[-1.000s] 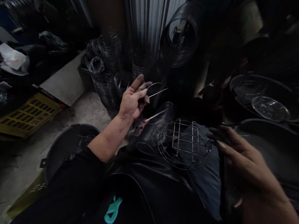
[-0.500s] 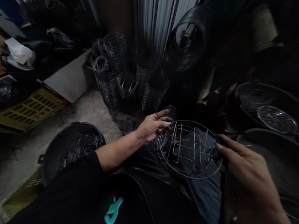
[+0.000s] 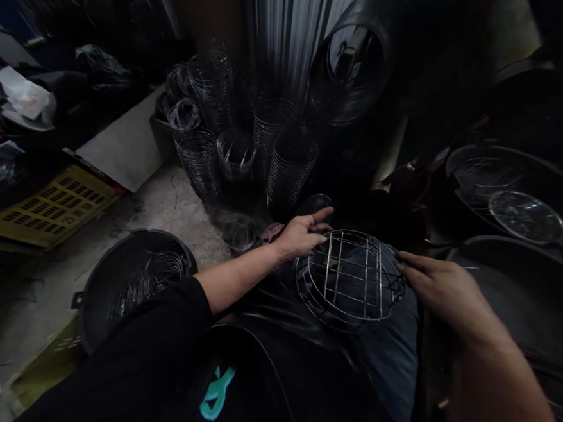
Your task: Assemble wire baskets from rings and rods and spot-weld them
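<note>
A round wire rack (image 3: 352,277), with straight bars crossing inside wire rings, is held tilted above a leg in dark blue trousers (image 3: 393,364). My right hand (image 3: 436,284) pinches its right rim, fingertips partly hidden behind the wire. At the upper left rim my left hand (image 3: 302,235) has thumb and fingers closed against the wire, while its index finger points outward. Just beyond the left hand is a dark shoe (image 3: 314,203). A small stack of wire pieces (image 3: 239,232) stands on the floor left of that hand.
Tall stacks of wire rings (image 3: 291,168) stand ahead. On the left are a black tub (image 3: 92,295) of wire pieces and a yellow crate (image 3: 59,204). Dark basins (image 3: 490,241) sit at the right, one with round wire racks (image 3: 527,216). Behind hangs a large wire coil (image 3: 348,65).
The wire rack has tilted, so its crossbars now face up more plainly. My left hand has shifted slightly right along its rim, and my right hand a little left. The view has moved slightly.
</note>
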Available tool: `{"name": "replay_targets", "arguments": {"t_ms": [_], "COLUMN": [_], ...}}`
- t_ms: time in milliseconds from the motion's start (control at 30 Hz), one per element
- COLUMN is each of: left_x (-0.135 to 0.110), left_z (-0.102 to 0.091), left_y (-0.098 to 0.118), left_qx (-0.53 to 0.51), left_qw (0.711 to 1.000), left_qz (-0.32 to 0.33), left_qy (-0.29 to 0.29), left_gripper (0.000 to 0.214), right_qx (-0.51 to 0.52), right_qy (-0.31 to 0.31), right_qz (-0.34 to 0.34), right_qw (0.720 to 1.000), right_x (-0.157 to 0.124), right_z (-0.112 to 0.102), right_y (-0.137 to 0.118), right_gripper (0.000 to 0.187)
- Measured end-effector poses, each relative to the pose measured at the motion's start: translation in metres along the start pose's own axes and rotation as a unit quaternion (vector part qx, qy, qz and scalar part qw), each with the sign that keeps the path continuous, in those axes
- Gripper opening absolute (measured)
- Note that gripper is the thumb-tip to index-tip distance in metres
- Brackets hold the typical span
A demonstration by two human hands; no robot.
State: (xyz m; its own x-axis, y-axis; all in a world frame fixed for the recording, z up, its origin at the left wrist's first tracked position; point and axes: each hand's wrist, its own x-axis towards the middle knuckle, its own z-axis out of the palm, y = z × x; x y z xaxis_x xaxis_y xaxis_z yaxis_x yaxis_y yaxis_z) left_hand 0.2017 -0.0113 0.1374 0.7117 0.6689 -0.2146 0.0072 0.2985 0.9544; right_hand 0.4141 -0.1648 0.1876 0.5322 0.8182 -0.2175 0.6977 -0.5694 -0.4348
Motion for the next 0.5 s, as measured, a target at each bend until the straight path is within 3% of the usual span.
{"name": "replay_targets", "arguments": {"t_ms": [233, 500], "left_x": [-0.006, -0.012], "left_z": [-0.002, -0.003], "left_y": [0.0, 0.002], "left_qx": [0.074, 0.149], "left_qw": [0.995, 0.98], "left_qz": [0.054, 0.095], "left_qy": [-0.032, -0.089], "left_gripper": [0.062, 0.052], "right_qx": [-0.074, 0.045], "right_qy": [-0.064, -0.057], "right_qz": [0.039, 0.012], "right_qw": [0.994, 0.997], "right_x": [-0.032, -0.044], "right_z": [0.003, 0.036], "right_y": [-0.005, 0.013], "right_gripper": [0.077, 0.086]}}
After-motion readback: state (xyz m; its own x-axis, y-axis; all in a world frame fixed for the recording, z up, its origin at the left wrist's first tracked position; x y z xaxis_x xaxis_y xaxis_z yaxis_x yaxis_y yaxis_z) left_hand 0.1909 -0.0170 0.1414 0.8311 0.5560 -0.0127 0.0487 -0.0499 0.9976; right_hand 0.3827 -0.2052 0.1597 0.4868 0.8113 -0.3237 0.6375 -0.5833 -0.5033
